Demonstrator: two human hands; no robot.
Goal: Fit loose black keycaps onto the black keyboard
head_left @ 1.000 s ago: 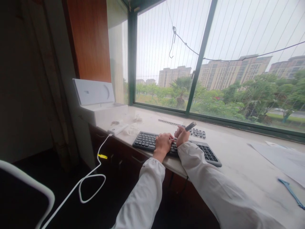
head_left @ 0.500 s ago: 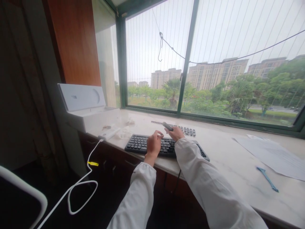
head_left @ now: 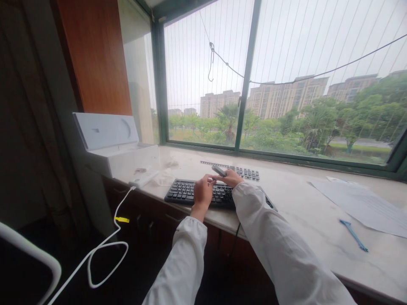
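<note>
A black keyboard [head_left: 181, 191] lies along the front edge of the marble-look counter, its right part lacking many keycaps. My right hand [head_left: 233, 178] is closed around a short grey tool [head_left: 218, 170] that sticks out to the upper left; its exact kind is unclear. Over the middle of the keyboard, my left hand [head_left: 203, 190] has its fingers drawn together, the tips meeting the fingers of my right hand. Whatever may be between those fingertips is too small to make out. Behind the keyboard, loose dark keycaps [head_left: 249, 173] lie in rows, partly hidden by my right hand.
An open white box [head_left: 127, 156] stands at the left, near a white power strip [head_left: 144, 180] with a white cable [head_left: 117, 212] hanging down. Crumpled clear plastic [head_left: 163, 178] lies beside the keyboard. Paper sheets [head_left: 359, 203] and a blue tool [head_left: 353, 235] lie at the right.
My two hands have come together, the right one's fingers moving left to meet the left fingertips. The grey tool has shifted slightly left with my right hand. The whole view has shifted a little.
</note>
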